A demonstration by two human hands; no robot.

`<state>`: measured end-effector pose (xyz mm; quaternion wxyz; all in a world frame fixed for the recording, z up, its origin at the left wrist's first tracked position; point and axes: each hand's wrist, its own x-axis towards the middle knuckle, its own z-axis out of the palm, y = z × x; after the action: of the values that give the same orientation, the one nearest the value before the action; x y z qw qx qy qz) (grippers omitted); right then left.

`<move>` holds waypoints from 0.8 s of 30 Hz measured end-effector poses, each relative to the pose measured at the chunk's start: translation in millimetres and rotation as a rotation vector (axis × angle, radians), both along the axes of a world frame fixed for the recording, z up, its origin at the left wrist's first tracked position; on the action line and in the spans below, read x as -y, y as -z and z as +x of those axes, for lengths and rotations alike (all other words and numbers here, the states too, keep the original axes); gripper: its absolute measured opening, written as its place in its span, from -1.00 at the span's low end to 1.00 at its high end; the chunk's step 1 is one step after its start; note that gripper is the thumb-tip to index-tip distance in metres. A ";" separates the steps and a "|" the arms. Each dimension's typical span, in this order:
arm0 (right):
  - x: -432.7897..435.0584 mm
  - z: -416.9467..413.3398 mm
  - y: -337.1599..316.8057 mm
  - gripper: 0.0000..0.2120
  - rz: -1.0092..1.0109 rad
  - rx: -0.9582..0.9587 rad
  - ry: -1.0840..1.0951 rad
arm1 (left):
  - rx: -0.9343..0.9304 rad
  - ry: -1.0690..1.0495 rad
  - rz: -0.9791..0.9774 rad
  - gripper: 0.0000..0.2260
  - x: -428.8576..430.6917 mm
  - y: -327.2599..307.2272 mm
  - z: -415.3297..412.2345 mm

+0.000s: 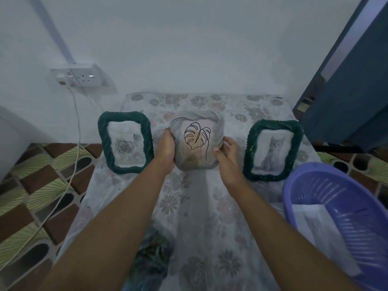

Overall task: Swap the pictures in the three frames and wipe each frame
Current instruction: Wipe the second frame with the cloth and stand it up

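Above floral tablecloth (199, 196), left hand (167, 148) and right hand (228, 152) fingers clasp the grey frame (197, 120) between them.

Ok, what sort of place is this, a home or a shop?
Most likely a room in a home: a floral tablecloth, a wall socket with a cable plugged in, patterned floor tiles, and a grey frame held by the left hand and right hand.
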<state>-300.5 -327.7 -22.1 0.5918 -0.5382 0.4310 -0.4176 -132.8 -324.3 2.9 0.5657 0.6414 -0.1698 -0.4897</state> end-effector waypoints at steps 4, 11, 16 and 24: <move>15.0 8.4 8.7 -0.66 -0.029 -0.015 -0.008 | 0.035 -0.060 0.011 -0.62 22.4 3.5 1.8; 23.1 14.6 24.5 -0.58 -0.016 -0.019 0.017 | 0.101 -0.078 0.071 -0.59 42.4 12.9 6.4; 23.8 17.9 26.2 -0.44 -0.022 -0.097 -0.017 | 0.078 -0.069 0.065 -0.59 44.5 17.1 8.4; 18.6 22.4 22.2 -0.37 -0.032 -0.154 0.026 | 0.137 -0.117 0.110 -0.38 47.6 22.0 9.0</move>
<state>-278.1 -346.3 -44.3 0.5426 -0.5726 0.4755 -0.3894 -123.8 -371.9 -19.1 0.5444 0.7122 -0.1429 -0.4195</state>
